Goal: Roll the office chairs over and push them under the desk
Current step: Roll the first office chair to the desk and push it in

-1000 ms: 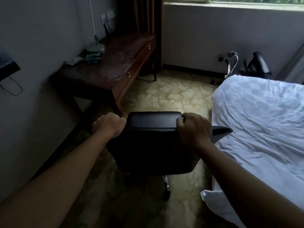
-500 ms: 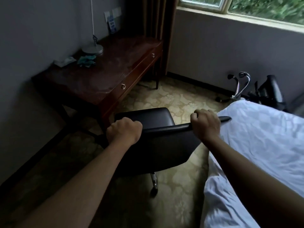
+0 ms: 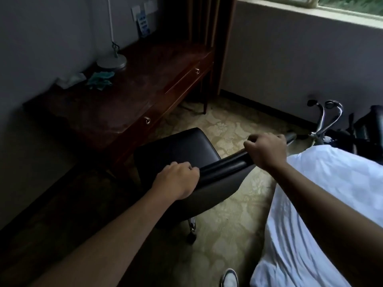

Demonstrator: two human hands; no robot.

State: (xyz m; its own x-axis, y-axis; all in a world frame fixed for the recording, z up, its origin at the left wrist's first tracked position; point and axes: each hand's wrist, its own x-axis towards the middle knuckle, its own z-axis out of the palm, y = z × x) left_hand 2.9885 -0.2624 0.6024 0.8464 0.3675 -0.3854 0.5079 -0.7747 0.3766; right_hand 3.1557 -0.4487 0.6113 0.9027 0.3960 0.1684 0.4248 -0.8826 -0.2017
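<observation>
A black office chair (image 3: 186, 154) is seen on the patterned carpet (image 3: 238, 220), just beside the near front corner of the dark wooden desk (image 3: 124, 100) and not under it. Its seat is turned toward the desk, and its backrest runs slantwise across the middle of the view. One chrome leg with a caster (image 3: 191, 237) is visible below the seat.

The top edge of the backrest is gripped by both hands. The left hand (image 3: 176, 181) is closed over the nearer end of the edge, with the fingers curled tightly around it. The right hand (image 3: 267, 150) is clenched around the farther end, knuckles up, with the fingers wrapped over the padded rim.

On the desk, against the wall, a round lamp base (image 3: 112, 62) with a thin stem is seen, and near it a crumpled teal cloth (image 3: 100, 79) and a pale wad of tissue (image 3: 70, 80). Two ring pulls are fitted to the desk's drawer fronts. A dark curtain (image 3: 207, 27) hangs at the far end of the desk, beside a window sill (image 3: 310, 13).

A bed with white sheets (image 3: 321, 204) fills the right side, close to the chair. Beyond it, a second chair (image 3: 331, 129) with chrome parts is partly seen by the far wall. The toe of a shoe (image 3: 229, 278) is seen at the bottom edge.
</observation>
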